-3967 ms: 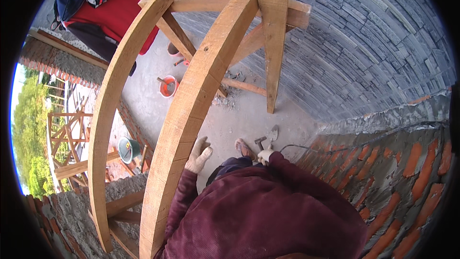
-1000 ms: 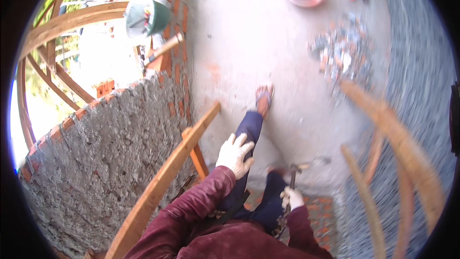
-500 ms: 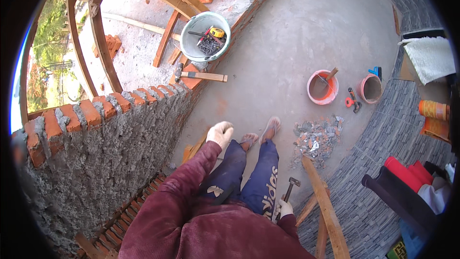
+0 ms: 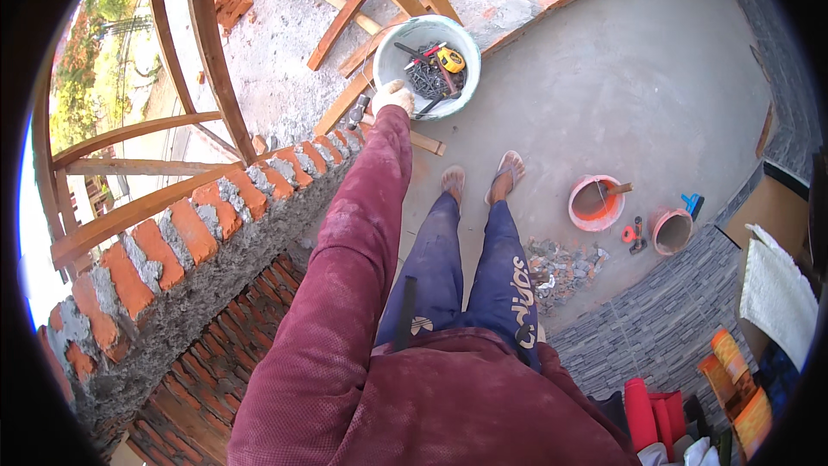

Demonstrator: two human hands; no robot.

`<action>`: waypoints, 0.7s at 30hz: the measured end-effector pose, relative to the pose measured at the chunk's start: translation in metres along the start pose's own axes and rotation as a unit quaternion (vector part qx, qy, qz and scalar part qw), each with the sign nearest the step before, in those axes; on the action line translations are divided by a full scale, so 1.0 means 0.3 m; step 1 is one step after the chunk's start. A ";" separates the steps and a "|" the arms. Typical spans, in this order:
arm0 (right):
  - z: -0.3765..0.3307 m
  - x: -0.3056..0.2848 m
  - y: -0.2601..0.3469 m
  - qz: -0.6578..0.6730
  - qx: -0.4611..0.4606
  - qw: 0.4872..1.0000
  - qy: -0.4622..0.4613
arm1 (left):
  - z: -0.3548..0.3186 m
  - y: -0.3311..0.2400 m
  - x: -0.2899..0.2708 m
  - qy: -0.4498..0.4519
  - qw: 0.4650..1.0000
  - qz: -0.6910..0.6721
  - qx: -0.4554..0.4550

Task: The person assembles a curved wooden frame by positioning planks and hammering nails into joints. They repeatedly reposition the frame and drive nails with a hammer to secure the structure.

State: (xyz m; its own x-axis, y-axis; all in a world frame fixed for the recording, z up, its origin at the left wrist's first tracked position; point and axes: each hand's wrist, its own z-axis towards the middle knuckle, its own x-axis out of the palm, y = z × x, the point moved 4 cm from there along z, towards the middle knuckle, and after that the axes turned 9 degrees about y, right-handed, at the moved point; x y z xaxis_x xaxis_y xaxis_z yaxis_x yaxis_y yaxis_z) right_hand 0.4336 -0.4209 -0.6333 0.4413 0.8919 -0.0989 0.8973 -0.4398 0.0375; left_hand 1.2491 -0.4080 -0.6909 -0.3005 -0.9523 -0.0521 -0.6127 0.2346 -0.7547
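Bucket (image 4: 398, 47) in pale green is standing at the edge of the grey floor (image 4: 638, 78), beside wooden boards (image 4: 341, 28) and near the end of the brick wall (image 4: 193, 229); it is holding dark nails (image 4: 423, 83) and 1 yellow tape measure (image 4: 450, 59); the left hand (image 4: 393, 97), wearing a white glove, is resting at the near rim with fingers bending, though I cannot tell whether they are clamping it; 1 hammer (image 4: 429, 144) is lying just below that hand, its handle ending near 2 sandalled feet (image 4: 507, 174); the right hand is hiding beside the leg, its state impossible to tell; 1 pink pail (image 4: 597, 224) is standing near rubble (image 4: 573, 269).
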 end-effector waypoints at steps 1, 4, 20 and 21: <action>0.011 -0.024 -0.003 -0.014 -0.001 1.000 -0.001 | 0.023 0.024 0.042 -0.027 1.000 0.006 0.013; -0.069 -0.060 0.078 -0.006 -0.012 1.000 0.022 | 0.167 0.092 0.101 -0.065 0.992 0.106 -0.035; -0.564 -0.159 0.720 0.039 0.154 0.986 -0.043 | 0.308 0.146 0.301 -0.031 0.922 -0.305 -0.236; -0.563 -0.173 0.749 0.025 0.153 0.987 -0.040 | 0.312 0.165 0.299 -0.036 0.924 -0.305 -0.226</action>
State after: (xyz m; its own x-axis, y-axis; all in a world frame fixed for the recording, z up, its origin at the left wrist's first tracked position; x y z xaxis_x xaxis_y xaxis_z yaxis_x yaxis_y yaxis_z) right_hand 0.6139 -0.5484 -0.4519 0.4713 0.8627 -0.1834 0.8242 -0.5049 -0.2566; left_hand 1.2604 -0.5001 -0.7942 0.2423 -0.9409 0.2368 -0.8997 -0.3092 -0.3082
